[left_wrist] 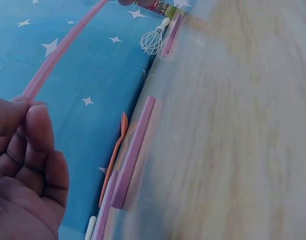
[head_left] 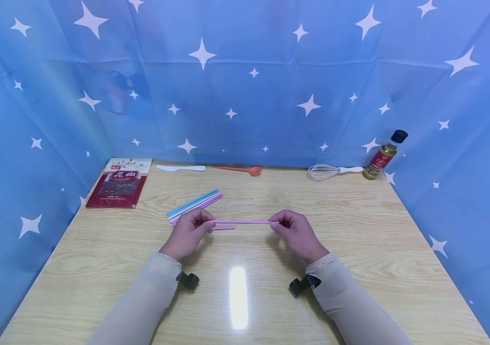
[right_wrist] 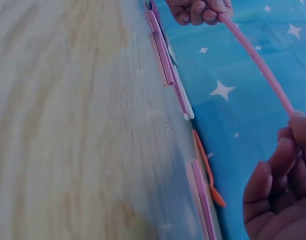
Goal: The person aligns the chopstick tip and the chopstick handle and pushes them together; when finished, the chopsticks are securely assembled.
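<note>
Both hands hold one slender pink straw-like stick [head_left: 246, 222] level between them. It has a faint joint mid-length in the right wrist view. My left hand [head_left: 188, 232] pinches its left end between thumb and fingertips. At the other end, my right hand [head_left: 297, 235] pinches it likewise. Beside the left hand lies a row of blue, white and purple sticks [head_left: 195, 207], partly covered by that hand. Another pinkish stick [head_left: 224, 228] pokes out near the left fingers. In the right wrist view, a purple stick [right_wrist: 203, 200] lies on the table near the spoon.
Along the back edge of the wooden table [head_left: 357, 297] lie a red spice packet [head_left: 117, 184], a white knife [head_left: 181, 168], an orange spoon [head_left: 254, 170] and a whisk [head_left: 324, 171]. A dark-capped bottle [head_left: 382, 155] stands at the back right. A starry blue cloth [head_left: 249, 96] hangs behind.
</note>
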Demonstrator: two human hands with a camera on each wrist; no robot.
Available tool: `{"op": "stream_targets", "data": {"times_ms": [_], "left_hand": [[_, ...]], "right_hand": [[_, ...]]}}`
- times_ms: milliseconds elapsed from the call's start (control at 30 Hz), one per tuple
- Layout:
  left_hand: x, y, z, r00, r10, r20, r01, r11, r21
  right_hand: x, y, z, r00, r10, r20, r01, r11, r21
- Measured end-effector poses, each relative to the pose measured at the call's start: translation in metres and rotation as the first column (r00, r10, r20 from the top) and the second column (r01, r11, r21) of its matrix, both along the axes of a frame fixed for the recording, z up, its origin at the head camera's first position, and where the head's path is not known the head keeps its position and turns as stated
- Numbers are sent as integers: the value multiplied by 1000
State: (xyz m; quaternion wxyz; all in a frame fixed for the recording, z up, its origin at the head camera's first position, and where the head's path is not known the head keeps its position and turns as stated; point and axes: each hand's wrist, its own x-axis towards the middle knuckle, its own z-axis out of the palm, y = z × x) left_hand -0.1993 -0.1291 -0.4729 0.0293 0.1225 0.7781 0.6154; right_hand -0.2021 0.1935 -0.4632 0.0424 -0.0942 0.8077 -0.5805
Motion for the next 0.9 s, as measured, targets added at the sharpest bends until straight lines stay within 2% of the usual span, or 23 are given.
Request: {"op": "stream_targets", "data": {"times_ms": [567, 900], "left_hand": [[3, 3, 9, 999, 16, 42, -17, 1000, 14], [3, 3, 9, 999, 16, 41, -16, 1000, 3]], "right_hand": [[3, -3, 3, 1000, -1, -16, 0, 999, -36], [2, -4, 3, 1000, -15, -8, 14, 998, -60]]}}
